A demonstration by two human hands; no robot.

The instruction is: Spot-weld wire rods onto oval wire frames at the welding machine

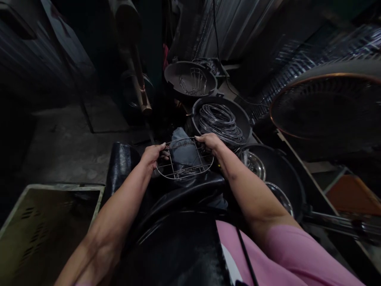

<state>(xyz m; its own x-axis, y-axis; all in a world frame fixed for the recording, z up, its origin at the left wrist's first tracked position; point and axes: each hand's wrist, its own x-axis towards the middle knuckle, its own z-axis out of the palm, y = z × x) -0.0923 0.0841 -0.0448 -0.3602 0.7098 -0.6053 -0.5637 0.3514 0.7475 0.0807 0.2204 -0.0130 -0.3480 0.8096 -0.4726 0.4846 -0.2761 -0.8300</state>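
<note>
A wire rack with a rounded rim and crossing bars is held level above my lap. My left hand is closed on its left edge, thumb on top. On the far right edge, my right hand grips the rim in the same way. Beneath the rack a grey-blue cloth shows between the wires. A dark, shiny apron covers my lap.
Beyond my right hand stand a pan of coiled wire rings and a pan with a wire basket frame. Shiny round metal pieces lie in a dark pan at right. A yellowish crate is at left; a copper-coloured rod juts down ahead.
</note>
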